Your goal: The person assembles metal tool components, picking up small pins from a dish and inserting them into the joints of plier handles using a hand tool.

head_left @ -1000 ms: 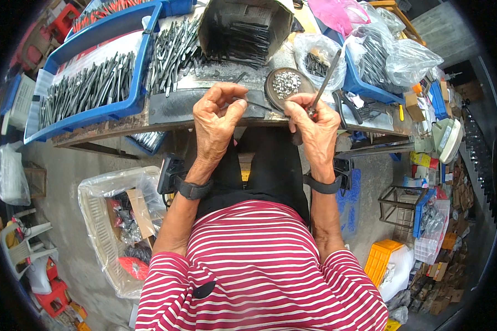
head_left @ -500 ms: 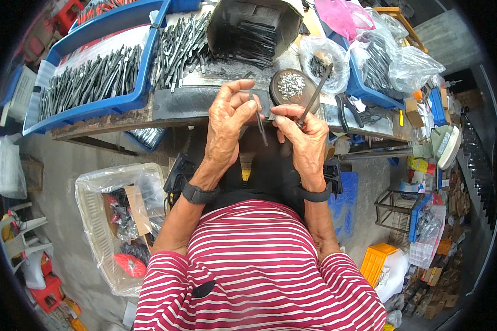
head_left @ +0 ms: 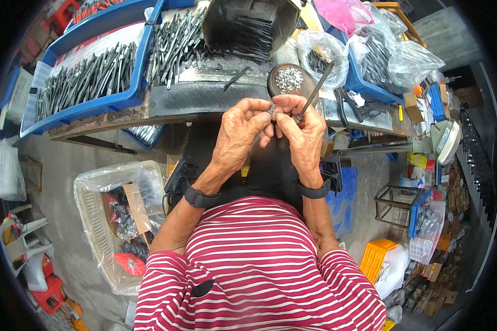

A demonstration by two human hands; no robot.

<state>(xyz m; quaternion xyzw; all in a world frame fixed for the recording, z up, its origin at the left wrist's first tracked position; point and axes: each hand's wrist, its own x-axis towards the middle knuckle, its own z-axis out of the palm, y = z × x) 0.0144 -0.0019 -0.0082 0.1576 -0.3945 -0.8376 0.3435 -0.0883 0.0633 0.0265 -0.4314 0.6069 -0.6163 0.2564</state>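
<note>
Just in front of the bench edge, my left hand (head_left: pixel 238 128) pinches a thin dark metal strip (head_left: pixel 271 108), mostly hidden by the fingers. The fingertips of my right hand (head_left: pixel 299 126) close in against the strip's upper end, touching my left fingers. A long dark metal tool (head_left: pixel 318 91) is held in my right hand and slants up to the right; its lower end is hidden. Whether a small part is also between the right fingertips cannot be made out. Beyond my hands is a round dish (head_left: pixel 273 88) with small silvery pieces (head_left: pixel 289 79).
A blue tray (head_left: pixel 85 113) of dark strips stands left, with a loose pile (head_left: pixel 176 47) beside it. An open box (head_left: pixel 215 27) holds more. Pliers (head_left: pixel 342 107) and a blue bin (head_left: pixel 364 91) lie right. A plastic-lined crate (head_left: pixel 88 220) sits on the floor.
My hands have come together, and the strip's upper end is now between both sets of fingertips. The left hand has moved right. A loose dark strip on the bench shows more fully.
</note>
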